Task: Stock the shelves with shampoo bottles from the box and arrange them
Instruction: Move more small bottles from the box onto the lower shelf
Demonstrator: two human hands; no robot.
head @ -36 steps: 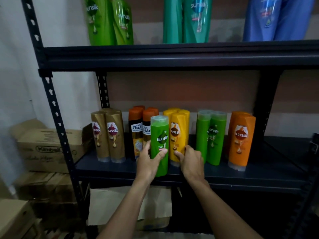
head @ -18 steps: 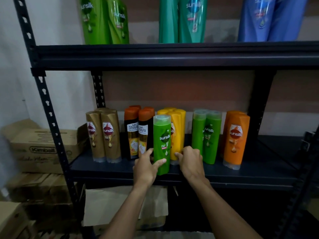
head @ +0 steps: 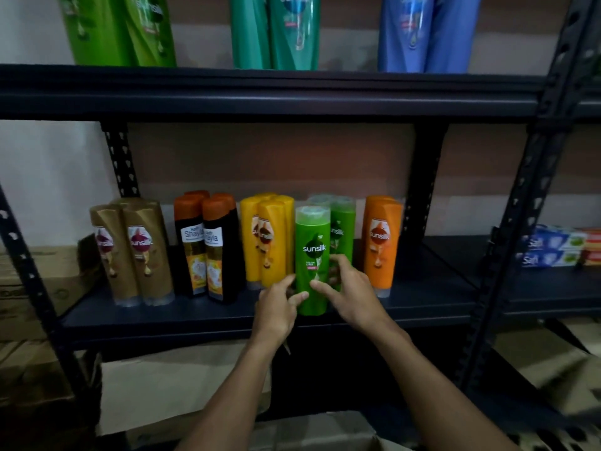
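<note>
A green Sunsilk shampoo bottle (head: pixel 312 255) stands upright near the front edge of the dark middle shelf (head: pixel 195 315). My left hand (head: pixel 279 307) grips its lower left side, thumb across the front. My right hand (head: pixel 349 288) holds its lower right side, thumb on the front and fingers curled behind. Directly behind it stand two more green bottles (head: pixel 343 229). Along the shelf stand gold bottles (head: pixel 136 252), black Shayla bottles (head: pixel 208 245), yellow bottles (head: pixel 268 239) and orange bottles (head: pixel 380 245).
The top shelf (head: pixel 260 92) carries large green, teal and blue bottles. Toothpaste boxes (head: pixel 553 250) lie on the adjoining rack at right. Cardboard boxes (head: pixel 19 288) are stacked at left, and an open carton (head: pixel 309 431) sits below the shelf.
The green bottle has been slid right, from in front of the yellow bottles to in front of the other green ones. Both hands moved with it; the view shifted right.
</note>
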